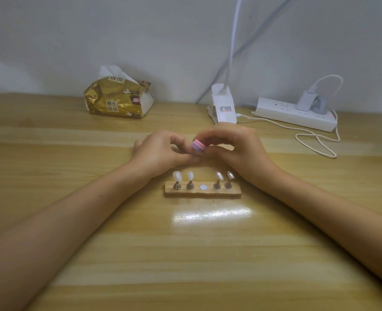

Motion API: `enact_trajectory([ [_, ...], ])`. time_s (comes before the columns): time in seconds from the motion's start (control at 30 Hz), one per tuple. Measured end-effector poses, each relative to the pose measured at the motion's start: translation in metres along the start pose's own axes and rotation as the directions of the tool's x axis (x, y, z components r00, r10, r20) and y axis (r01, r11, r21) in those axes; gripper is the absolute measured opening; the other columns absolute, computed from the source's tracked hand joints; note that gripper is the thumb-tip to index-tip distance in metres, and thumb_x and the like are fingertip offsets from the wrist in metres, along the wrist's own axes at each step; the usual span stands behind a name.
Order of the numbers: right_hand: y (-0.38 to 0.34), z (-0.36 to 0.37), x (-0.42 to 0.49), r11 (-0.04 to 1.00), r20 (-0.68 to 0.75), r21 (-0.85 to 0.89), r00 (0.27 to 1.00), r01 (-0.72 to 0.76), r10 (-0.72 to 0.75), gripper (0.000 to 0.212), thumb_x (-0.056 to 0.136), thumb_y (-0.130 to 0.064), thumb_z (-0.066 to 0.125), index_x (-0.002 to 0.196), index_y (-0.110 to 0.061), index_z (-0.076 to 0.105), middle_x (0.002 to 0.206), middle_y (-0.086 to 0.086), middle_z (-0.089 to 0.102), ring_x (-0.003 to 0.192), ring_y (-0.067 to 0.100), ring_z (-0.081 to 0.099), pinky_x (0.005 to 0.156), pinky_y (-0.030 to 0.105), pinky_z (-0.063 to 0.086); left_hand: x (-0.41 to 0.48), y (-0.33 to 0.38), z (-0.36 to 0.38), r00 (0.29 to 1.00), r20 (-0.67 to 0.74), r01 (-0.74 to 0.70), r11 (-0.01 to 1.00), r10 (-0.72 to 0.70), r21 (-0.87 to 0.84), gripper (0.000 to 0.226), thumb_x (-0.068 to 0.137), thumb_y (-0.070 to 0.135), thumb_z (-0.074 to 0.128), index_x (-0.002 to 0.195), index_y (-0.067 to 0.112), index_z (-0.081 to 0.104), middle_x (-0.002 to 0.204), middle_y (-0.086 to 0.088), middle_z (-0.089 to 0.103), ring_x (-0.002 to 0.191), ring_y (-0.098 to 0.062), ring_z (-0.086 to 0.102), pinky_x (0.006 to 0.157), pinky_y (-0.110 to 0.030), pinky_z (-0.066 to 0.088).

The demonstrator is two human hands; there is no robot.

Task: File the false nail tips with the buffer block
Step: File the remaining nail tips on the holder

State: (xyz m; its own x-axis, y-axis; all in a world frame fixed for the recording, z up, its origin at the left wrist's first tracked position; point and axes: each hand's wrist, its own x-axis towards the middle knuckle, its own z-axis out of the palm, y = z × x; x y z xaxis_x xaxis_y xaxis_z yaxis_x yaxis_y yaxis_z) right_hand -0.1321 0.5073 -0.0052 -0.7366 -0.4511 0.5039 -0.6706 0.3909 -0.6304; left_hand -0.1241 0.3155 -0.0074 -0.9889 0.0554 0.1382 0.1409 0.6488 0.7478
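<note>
At the centre of the frame, the pink and purple buffer block (198,146) is pinched between the curled fingers and thumb of the right hand (237,149). It is met by the left hand (161,151), whose fingers are curled in narrowly; what they hold cannot be told. Just below, four false nail tips (177,176) are seen on metal stands in a wooden base (203,193) on the table (185,254), with the middle spot bare.
</note>
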Motion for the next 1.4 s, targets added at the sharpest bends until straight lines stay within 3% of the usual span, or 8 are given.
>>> enact_trajectory([
  [0.07,0.0007,-0.0008,0.0001,0.998,-0.002,0.032,0.999,-0.052,0.052,0.019,0.085,0.006,0.072,0.100,-0.004,0.075,0.098,0.007,0.075,0.093,0.017,0.072,0.092,0.035,0.056,0.0001,0.0001,-0.0001,1.000,-0.004,-0.002,1.000,0.002,0.006,0.018,0.067,0.047,0.084,0.069,0.034,0.073,0.053,0.030,0.059,0.071,0.003,0.051,0.097,-0.041,0.039],
  [0.33,0.0000,-0.0013,0.0004,0.996,-0.010,0.067,0.998,-0.059,0.060,0.020,0.083,0.008,0.073,0.101,-0.001,0.074,0.095,0.009,0.076,0.090,0.018,0.073,0.087,0.027,0.057,-0.0004,-0.0001,-0.0008,1.000,-0.003,-0.003,1.000,0.003,0.002,0.017,0.068,0.047,0.084,0.073,0.034,0.074,0.056,0.026,0.064,0.073,0.002,0.055,0.105,-0.046,0.040],
  [0.47,-0.0005,-0.0003,0.0006,0.995,0.000,0.063,0.997,-0.078,0.079,0.020,0.084,0.006,0.074,0.102,-0.001,0.074,0.095,0.009,0.076,0.090,0.018,0.073,0.088,0.031,0.058,-0.0002,0.0004,-0.0006,1.000,-0.001,0.003,1.000,-0.003,0.004,0.020,0.067,0.048,0.084,0.074,0.032,0.075,0.057,0.028,0.063,0.074,0.001,0.055,0.105,-0.047,0.039],
  [0.7,-0.0010,-0.0003,-0.0002,0.995,-0.006,0.062,0.996,-0.083,0.083,0.019,0.083,0.004,0.076,0.101,-0.001,0.074,0.093,0.009,0.076,0.087,0.016,0.073,0.084,0.025,0.057,-0.0002,-0.0006,-0.0001,1.000,-0.006,-0.002,1.000,0.002,-0.003,0.019,0.068,0.046,0.085,0.071,0.032,0.074,0.056,0.028,0.062,0.073,0.002,0.054,0.105,-0.046,0.039],
  [0.83,-0.0022,0.0002,-0.0010,0.998,-0.020,0.051,0.999,-0.025,0.026,0.017,0.084,0.004,0.074,0.101,-0.002,0.073,0.096,0.008,0.075,0.091,0.017,0.073,0.089,0.029,0.057,-0.0003,-0.0009,-0.0001,1.000,0.003,-0.012,1.000,0.012,-0.008,0.018,0.067,0.048,0.084,0.069,0.033,0.073,0.053,0.027,0.060,0.069,0.002,0.053,0.097,-0.041,0.038],
  [1.13,-0.0014,0.0000,0.0003,0.999,-0.007,0.016,0.999,-0.048,0.048,0.017,0.086,0.003,0.073,0.102,-0.003,0.075,0.097,0.007,0.075,0.093,0.015,0.072,0.091,0.033,0.056,-0.0016,0.0005,-0.0018,1.000,0.015,-0.015,1.000,0.015,-0.015,0.017,0.069,0.044,0.085,0.074,0.031,0.075,0.057,0.028,0.062,0.075,-0.001,0.055,0.106,-0.049,0.038],
  [1.23,-0.0034,0.0029,0.0002,0.999,-0.025,-0.005,0.999,0.037,-0.038,0.015,0.087,0.000,0.072,0.102,-0.003,0.074,0.098,0.005,0.075,0.095,0.013,0.070,0.092,0.029,0.055,-0.0008,0.0001,-0.0022,1.000,0.021,-0.014,1.000,0.014,-0.014,0.017,0.070,0.045,0.083,0.082,0.033,0.077,0.064,0.029,0.066,0.082,-0.001,0.058,0.107,-0.050,0.038],
  [1.4,-0.0002,0.0005,0.0012,1.000,0.004,0.010,1.000,-0.027,0.027,0.016,0.088,0.004,0.070,0.103,-0.001,0.074,0.101,0.008,0.074,0.097,0.018,0.071,0.094,0.032,0.055,-0.0014,-0.0007,-0.0017,0.999,0.021,-0.025,1.000,0.025,0.004,0.016,0.070,0.045,0.083,0.074,0.032,0.074,0.057,0.029,0.062,0.073,0.005,0.053,0.104,-0.047,0.037],
])
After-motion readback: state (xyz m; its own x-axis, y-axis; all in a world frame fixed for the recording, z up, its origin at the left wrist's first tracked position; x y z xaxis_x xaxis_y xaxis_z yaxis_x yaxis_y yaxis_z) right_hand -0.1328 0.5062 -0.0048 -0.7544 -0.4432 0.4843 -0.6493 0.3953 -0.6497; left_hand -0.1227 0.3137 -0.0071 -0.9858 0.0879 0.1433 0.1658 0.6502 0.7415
